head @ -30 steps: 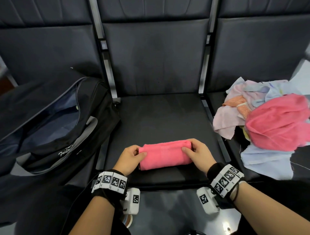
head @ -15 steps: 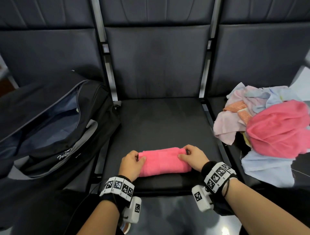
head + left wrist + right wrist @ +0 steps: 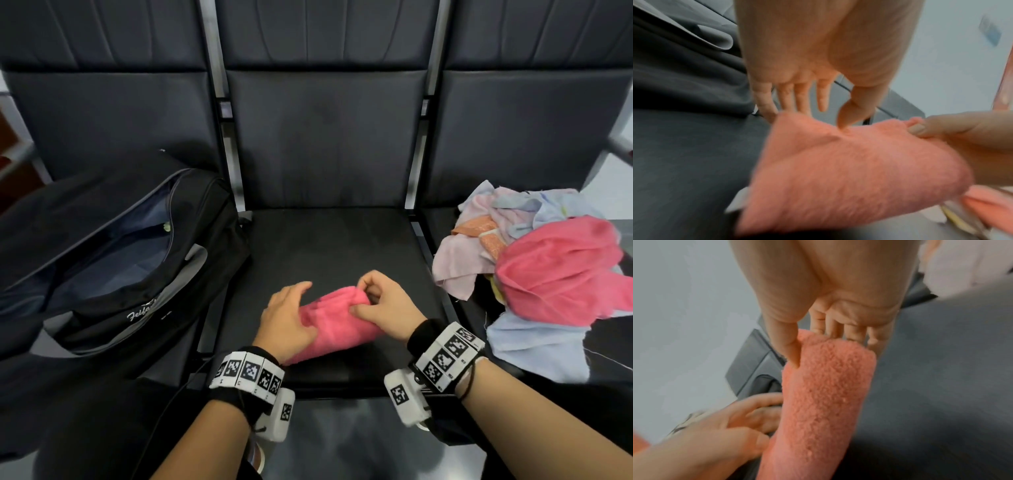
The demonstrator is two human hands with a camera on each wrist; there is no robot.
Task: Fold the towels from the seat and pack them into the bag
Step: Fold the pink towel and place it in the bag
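Observation:
A folded pink towel (image 3: pixel 339 325) lies slantwise on the middle seat (image 3: pixel 325 246). My right hand (image 3: pixel 383 305) pinches its far end between thumb and curled fingers, as the right wrist view shows on the towel (image 3: pixel 824 394). My left hand (image 3: pixel 286 315) is at the towel's near left part. Its fingers (image 3: pixel 799 97) are straight and spread behind the towel (image 3: pixel 849 170), and only its thumb tip touches the cloth. The black bag (image 3: pixel 113 274) lies unzipped on the left seat.
A loose pile of towels (image 3: pixel 555 274) in pink, pale blue and orange covers the right seat. Metal frame bars run between the seats. The seat's front edge is just before my wrists.
The towel has turned from lying crosswise to slanting, its right end now farther away. My left hand has let go of its end and spread its fingers; my right hand keeps its hold.

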